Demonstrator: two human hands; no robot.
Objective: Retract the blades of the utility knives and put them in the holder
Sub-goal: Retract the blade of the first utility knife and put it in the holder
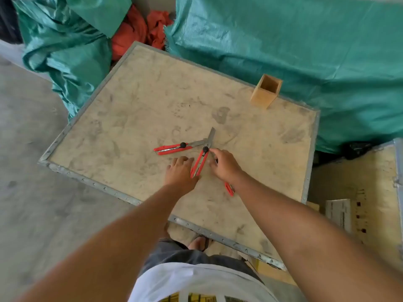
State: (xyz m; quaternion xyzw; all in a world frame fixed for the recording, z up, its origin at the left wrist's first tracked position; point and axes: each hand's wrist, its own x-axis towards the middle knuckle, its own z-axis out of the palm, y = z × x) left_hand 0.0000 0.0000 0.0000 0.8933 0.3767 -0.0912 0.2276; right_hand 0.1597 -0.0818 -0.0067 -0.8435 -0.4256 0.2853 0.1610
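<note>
Three red utility knives lie on the dusty board top of a crate (130,110). One knife (172,148) lies flat to the left, its blade out. A second knife (201,160) lies between my hands, its blade out and crossing the first blade. My left hand (180,171) rests flat at that knife's handle end, fingers apart. My right hand (223,163) touches it near the black slider with a fingertip. The third knife (229,188) is mostly hidden under my right wrist. The empty square wooden holder (266,90) stands upright at the far right edge.
Green tarpaulin-covered piles (283,44) crowd the crate's far and left sides, with red cloth (139,31) between them. A second wooden crate (357,192) with a white box on it stands to the right. Bare concrete floor (28,149) lies to the left.
</note>
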